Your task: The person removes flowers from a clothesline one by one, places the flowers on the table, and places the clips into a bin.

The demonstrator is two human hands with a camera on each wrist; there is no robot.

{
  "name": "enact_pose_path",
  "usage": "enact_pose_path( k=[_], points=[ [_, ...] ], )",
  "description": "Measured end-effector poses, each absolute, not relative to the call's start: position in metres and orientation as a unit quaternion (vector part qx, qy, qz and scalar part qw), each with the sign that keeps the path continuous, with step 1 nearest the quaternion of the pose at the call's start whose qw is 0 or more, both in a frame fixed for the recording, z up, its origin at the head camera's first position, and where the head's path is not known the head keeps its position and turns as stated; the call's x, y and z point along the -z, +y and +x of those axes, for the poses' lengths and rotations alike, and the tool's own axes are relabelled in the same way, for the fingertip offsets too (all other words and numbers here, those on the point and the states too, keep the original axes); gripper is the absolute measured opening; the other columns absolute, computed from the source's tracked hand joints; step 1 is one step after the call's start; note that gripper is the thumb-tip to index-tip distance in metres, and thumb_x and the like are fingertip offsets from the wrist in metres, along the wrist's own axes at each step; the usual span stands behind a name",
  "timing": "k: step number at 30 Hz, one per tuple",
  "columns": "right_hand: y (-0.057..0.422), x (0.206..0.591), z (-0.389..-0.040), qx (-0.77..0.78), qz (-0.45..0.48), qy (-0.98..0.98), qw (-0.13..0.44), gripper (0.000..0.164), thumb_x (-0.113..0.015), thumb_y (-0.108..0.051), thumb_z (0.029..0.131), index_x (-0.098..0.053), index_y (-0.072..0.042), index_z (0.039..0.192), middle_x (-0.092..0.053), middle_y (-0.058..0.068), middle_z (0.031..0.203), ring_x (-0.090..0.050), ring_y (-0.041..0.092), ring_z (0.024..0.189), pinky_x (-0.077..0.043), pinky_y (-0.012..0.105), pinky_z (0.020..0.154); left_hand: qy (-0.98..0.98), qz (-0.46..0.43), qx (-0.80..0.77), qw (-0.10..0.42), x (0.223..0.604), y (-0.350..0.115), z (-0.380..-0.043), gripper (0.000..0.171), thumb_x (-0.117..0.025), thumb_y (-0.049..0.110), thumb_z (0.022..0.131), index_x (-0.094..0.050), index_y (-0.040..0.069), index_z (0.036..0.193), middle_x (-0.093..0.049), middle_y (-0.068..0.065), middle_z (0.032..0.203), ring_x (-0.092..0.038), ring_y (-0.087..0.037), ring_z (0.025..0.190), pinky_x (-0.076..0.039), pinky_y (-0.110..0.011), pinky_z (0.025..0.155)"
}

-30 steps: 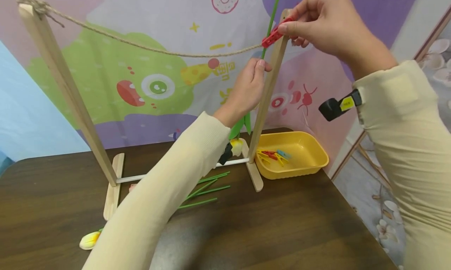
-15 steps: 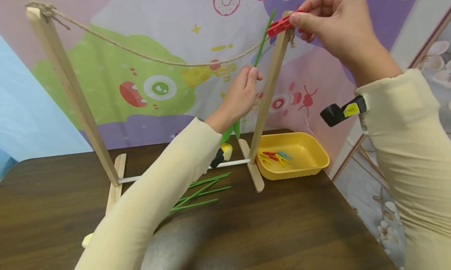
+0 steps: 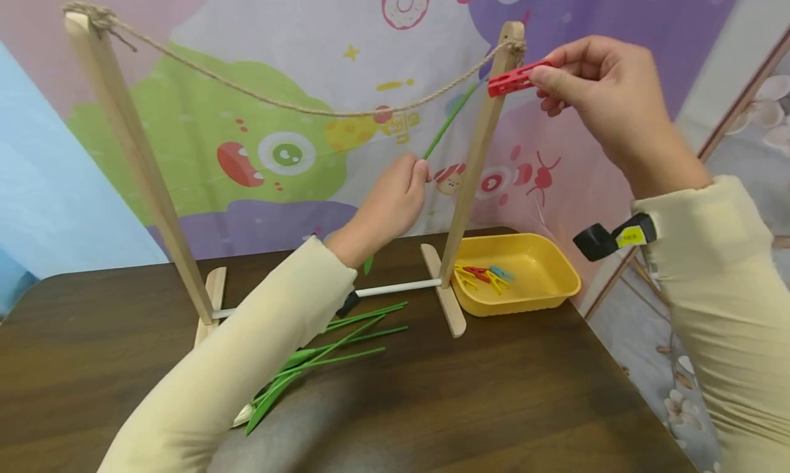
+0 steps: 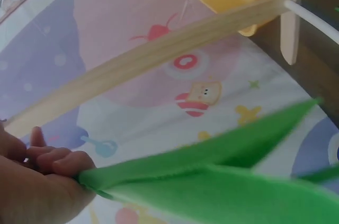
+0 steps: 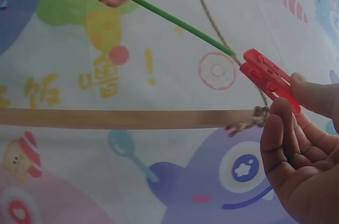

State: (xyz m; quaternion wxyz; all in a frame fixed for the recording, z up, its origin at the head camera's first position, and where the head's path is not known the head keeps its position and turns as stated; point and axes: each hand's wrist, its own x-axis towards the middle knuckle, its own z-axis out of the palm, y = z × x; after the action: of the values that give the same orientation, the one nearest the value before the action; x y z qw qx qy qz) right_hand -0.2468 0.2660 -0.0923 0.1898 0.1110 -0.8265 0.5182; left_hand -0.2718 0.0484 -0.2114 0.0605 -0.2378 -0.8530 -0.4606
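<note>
My left hand (image 3: 389, 202) grips the thin green stem (image 3: 450, 123) of an artificial flower, which slants up to the right below the rope (image 3: 296, 107). Broad green leaves (image 4: 222, 187) spread from that fist in the left wrist view; the bloom is hidden in the head view. Between thumb and fingers my right hand (image 3: 617, 96) pinches a red clothespin (image 3: 512, 81), which overlaps the right wooden post (image 3: 475, 164) in the head view. In the right wrist view the stem's tip lies close to the clothespin's front end, near the rope.
The rope is tied to the tops of two posts, the other being the left post (image 3: 142, 178). A white crossbar (image 3: 398, 288) joins them low down. Several green-stemmed flowers (image 3: 352, 353) lie on the dark table (image 3: 494, 391). A yellow basin (image 3: 518, 307) holds several clothespins (image 3: 496, 281).
The left hand has moved down and left, tilting the stem further. The right hand first rose, then dropped and shifted right with the clothespin, which was at the rope and stem before.
</note>
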Motion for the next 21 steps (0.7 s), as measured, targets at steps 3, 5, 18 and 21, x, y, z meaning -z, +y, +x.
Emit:
enact_pose_path(
  k=[3, 5, 18, 21],
  points=[
    [0.271, 0.102, -0.248, -0.537, 0.113, -0.817, 0.176, 0.021, -0.072, -0.021, 0.080, -0.065, -0.007, 0.094, -0.066, -0.003, 0.073, -0.060, 0.009, 0.063, -0.049, 0.016, 0.063, -0.869, -0.240, 0.430, 0.050, 0.218, 0.045, -0.269, 0.033, -0.023, 0.020, 0.103, -0.049, 0.001, 0.095, -0.046, -0.008, 0.084, -0.044, -0.020, 0.078, -0.040, -0.032, 0.080],
    [0.274, 0.110, -0.249, -0.560, 0.116, -0.804, 0.162, 0.022, -0.073, -0.020, 0.080, -0.065, -0.006, 0.094, -0.066, -0.002, 0.073, -0.060, 0.010, 0.062, -0.050, 0.016, 0.061, -0.880, -0.242, 0.406, 0.044, 0.222, 0.043, -0.267, 0.033, -0.022, 0.019, 0.103, -0.048, 0.001, 0.093, -0.046, -0.008, 0.082, -0.044, -0.020, 0.076, -0.040, -0.033, 0.078],
    [0.281, 0.162, -0.251, -0.610, 0.104, -0.777, 0.113, 0.016, -0.072, -0.017, 0.081, -0.065, -0.008, 0.093, -0.068, -0.003, 0.072, -0.061, 0.010, 0.061, -0.050, 0.018, 0.060, -0.942, -0.239, 0.199, 0.123, 0.258, 0.025, -0.237, 0.031, -0.027, 0.020, 0.103, -0.048, 0.003, 0.089, -0.046, -0.009, 0.077, -0.046, -0.022, 0.067, -0.040, -0.033, 0.054],
    [0.284, 0.176, -0.252, -0.624, 0.110, -0.767, 0.106, 0.014, -0.071, -0.015, 0.083, -0.064, -0.007, 0.093, -0.068, -0.003, 0.072, -0.062, 0.009, 0.061, -0.051, 0.018, 0.061, -0.941, -0.238, 0.160, 0.180, 0.269, 0.021, -0.230, 0.027, -0.033, 0.018, 0.101, -0.050, 0.003, 0.085, -0.047, -0.009, 0.072, -0.047, -0.023, 0.060, -0.036, -0.032, 0.049]
  ],
)
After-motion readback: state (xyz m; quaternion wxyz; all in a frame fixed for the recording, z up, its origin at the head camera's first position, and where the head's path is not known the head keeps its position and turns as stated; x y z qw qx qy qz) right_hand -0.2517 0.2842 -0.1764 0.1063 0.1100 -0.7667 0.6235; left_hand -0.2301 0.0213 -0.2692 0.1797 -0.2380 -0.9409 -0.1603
